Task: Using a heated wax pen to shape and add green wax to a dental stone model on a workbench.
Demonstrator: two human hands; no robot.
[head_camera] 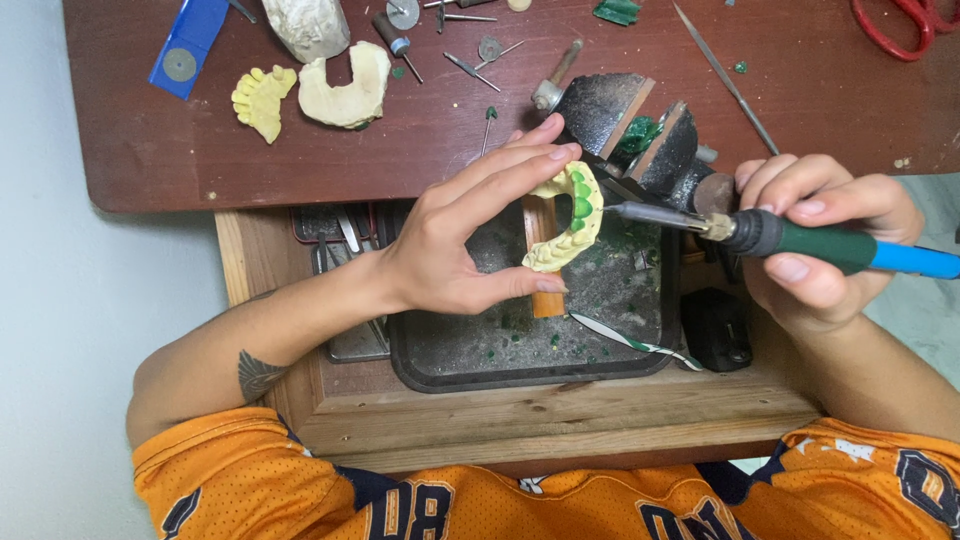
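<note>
Holding: left hand [450, 250] pinches a pale yellow dental cast [566, 222] between thumb below and fingers [520, 165] above, over the dark tray.
Cast position: it sits at the fingertips, not in the palm; the thumb tip presses its lower edge, the index and middle fingertips rest on its upper rim, and the arch curves out to the right of them.
Green wax: a row of green wax teeth [581, 198] lies along the inner upper curve of the cast, just right of the fingertips.
Right hand: right hand [825, 245] is closed around an electric wax tool [800, 240] with a green grip and blue tail, thumb underneath, fingers wrapped over the top.
Tool tip: the metal tip [640, 212] points left and ends just beside the green wax; whether it touches is not clear.
Tray: black tray [430, 350] set in a wooden drawer, dusted with grey powder and green crumbs, directly below the cast.
Vise: small dark vise [630, 125] stands at the table edge, behind the cast, green wax between its jaws.
Table: dark red table [130, 150] carries two more casts [345, 85] at upper left, well apart from the hands, with burs, a file, and red scissors [900, 25] at the far right corner.
</note>
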